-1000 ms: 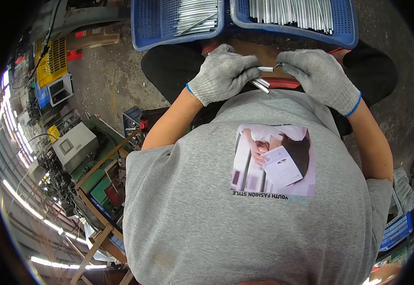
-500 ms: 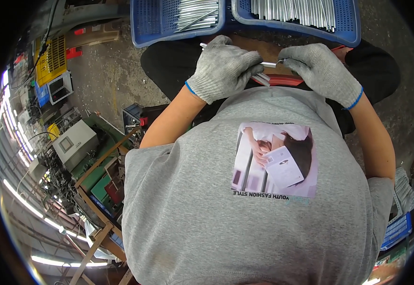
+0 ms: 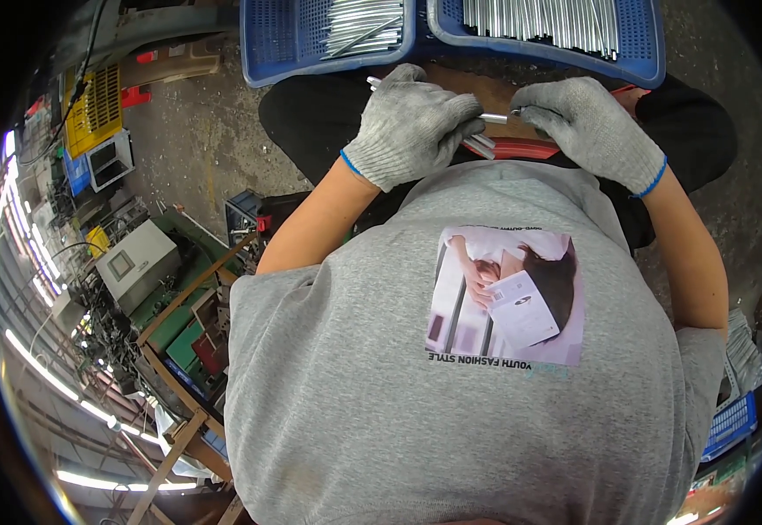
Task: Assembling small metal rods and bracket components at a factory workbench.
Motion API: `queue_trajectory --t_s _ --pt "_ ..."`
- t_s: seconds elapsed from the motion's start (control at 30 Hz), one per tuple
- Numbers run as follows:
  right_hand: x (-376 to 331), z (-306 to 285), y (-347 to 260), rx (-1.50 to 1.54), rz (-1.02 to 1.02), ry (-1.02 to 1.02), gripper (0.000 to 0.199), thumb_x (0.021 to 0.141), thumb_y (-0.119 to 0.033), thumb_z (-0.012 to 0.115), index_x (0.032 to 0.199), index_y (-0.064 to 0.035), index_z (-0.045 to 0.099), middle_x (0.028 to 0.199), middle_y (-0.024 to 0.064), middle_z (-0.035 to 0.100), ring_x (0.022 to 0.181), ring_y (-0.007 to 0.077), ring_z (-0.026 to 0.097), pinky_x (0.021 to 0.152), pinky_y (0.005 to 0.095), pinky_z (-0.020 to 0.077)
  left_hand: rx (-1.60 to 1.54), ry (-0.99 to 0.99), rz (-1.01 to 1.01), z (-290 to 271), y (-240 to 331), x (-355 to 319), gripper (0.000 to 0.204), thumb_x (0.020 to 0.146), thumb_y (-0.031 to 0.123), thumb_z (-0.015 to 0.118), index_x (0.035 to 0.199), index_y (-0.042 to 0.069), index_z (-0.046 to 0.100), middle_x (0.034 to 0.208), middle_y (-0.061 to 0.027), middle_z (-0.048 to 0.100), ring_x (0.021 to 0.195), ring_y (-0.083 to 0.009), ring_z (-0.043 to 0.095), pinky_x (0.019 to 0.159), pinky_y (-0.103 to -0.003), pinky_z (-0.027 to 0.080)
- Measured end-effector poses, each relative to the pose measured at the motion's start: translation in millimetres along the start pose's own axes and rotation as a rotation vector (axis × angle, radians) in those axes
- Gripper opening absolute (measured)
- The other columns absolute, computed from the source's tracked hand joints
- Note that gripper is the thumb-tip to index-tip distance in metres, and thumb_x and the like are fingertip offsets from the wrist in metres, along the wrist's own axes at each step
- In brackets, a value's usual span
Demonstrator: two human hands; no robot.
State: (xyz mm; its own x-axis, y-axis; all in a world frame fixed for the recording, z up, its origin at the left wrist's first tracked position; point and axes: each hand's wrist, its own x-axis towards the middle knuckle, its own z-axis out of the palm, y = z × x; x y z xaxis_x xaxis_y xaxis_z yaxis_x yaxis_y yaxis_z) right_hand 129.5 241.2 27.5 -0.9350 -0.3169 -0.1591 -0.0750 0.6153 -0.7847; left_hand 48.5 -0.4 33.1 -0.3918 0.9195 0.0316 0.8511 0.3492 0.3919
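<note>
Grey knit gloves with blue cuffs cover both my hands. My left hand (image 3: 419, 122) is closed around several slim silvery metal tubes (image 3: 495, 118); one end sticks out toward my right hand, and others poke out below the fingers and behind the knuckles. Thumb and fingers of my right hand (image 3: 580, 124) are pinched together at the tip of that protruding tube. A small dark piece shows at the fingertips there, too small to name. Just beyond my hands stand two blue plastic crates, the left crate (image 3: 283, 72) and the right crate (image 3: 538, 54), holding similar metal tubes.
On the left are a yellow crate (image 3: 94, 109), a grey control box (image 3: 139, 267) on a green machine, and a wooden frame (image 3: 167, 468). Another blue basket (image 3: 731, 426) stands at lower right. My bent legs in dark trousers lie under my hands.
My right hand has shifted very slightly upward, and the dark piece at its fingertips now sits closer to the tube's end. My left hand keeps its hold on the tubes.
</note>
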Motion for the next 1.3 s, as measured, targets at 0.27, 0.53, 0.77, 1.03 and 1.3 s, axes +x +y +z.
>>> queue_trajectory --t_s 0.27,0.53,0.77,1.03,1.3 --pt "-6 9 -9 0.116 0.108 -0.072 0.021 0.095 -0.016 0.061 0.107 -0.0031 0.073 0.097 0.0165 0.073 0.088 0.0313 0.071 0.084 0.0402 0.056 0.017 0.036 -0.032 7 -3 -4 0.016 0.089 0.027 0.068 0.098 0.013 0.068 0.069 -0.0041 0.064 0.066 -0.0257 0.063 0.078 -0.042 0.045" --pt "3 3 -7 0.064 0.07 -0.074 0.023 0.095 -0.012 0.062 0.111 0.0026 0.07 0.097 0.0192 0.073 0.087 0.028 0.072 0.081 0.0358 0.0568 -0.022 0.027 -0.015 4 -4 -5 0.014 0.089 0.024 0.068 0.095 0.012 0.067 0.068 -0.0049 0.063 0.066 -0.0258 0.063 0.078 -0.042 0.045" --pt "-2 -4 -16 0.23 0.048 -0.05 0.023 0.094 -0.016 0.061 0.106 0.0002 0.072 0.093 0.0182 0.072 0.083 0.0303 0.07 0.081 0.0379 0.0556 -0.061 0.055 -0.041 10 -7 -3 0.013 0.091 0.022 0.067 0.094 0.009 0.067 0.07 -0.0066 0.063 0.064 -0.025 0.062 0.077 -0.041 0.045" --pt "-4 -33 -27 0.348 0.236 0.069 0.03 0.092 -0.011 0.067 0.116 0.0076 0.067 0.089 0.0106 0.071 0.072 0.0112 0.062 0.068 0.0262 0.052 -1.136 0.075 -0.391 24 15 1 0.026 0.097 0.03 0.06 0.093 0.004 0.062 0.076 -0.0061 0.06 0.062 -0.0175 0.053 0.069 -0.032 0.044" --pt "-7 8 -25 0.954 0.272 0.246 0.033 0.088 -0.007 0.071 0.118 0.0039 0.068 0.095 0.0062 0.071 0.084 0.0099 0.066 0.077 0.0236 0.0549 -2.12 -0.111 -0.408 59 19 9 0.023 0.09 0.024 0.059 0.097 0.002 0.058 0.081 -0.006 0.055 0.063 -0.015 0.049 0.06 -0.03 0.043"
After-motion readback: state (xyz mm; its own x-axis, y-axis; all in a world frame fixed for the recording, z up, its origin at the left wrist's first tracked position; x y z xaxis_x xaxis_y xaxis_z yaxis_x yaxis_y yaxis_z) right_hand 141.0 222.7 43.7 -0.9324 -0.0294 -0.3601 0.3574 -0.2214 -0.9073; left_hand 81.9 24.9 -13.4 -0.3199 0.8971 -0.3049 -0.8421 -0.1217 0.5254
